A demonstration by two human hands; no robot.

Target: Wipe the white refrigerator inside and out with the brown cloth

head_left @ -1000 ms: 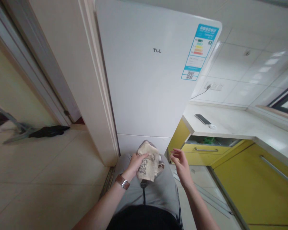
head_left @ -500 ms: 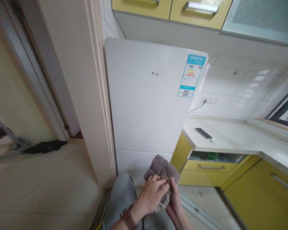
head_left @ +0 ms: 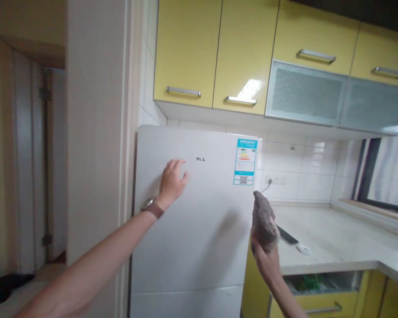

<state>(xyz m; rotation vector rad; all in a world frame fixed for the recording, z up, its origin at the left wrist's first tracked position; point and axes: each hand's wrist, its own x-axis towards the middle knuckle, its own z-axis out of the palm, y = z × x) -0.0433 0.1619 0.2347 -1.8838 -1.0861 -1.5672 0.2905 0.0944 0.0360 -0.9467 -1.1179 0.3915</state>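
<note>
My left hand (head_left: 173, 182), with a brown-strapped watch (head_left: 153, 207) on the wrist, is raised in front of the upper door of a white refrigerator (head_left: 185, 238). Its fingers are apart and hold nothing; whether they touch the door I cannot tell. A bunched grey-brown cloth (head_left: 264, 218) is gripped in my right hand (head_left: 263, 260), beside the refrigerator's right edge. The cloth covers most of those fingers. A blue and white energy label (head_left: 245, 162) is on the door's upper right, and dark lettering (head_left: 200, 159) sits left of it.
Yellow wall cabinets (head_left: 189, 53) hang above the refrigerator. On the right, a white counter (head_left: 331, 234) carries a dark phone-like slab (head_left: 288, 235) and a small white object (head_left: 304, 250). A plug (head_left: 269, 181) sits in the wall socket. A door frame (head_left: 99, 132) stands close on the left.
My hands have risen from my lap and parted. The left has let go of the cloth and reached up to the door; the right carries it. My view has tilted upward.
</note>
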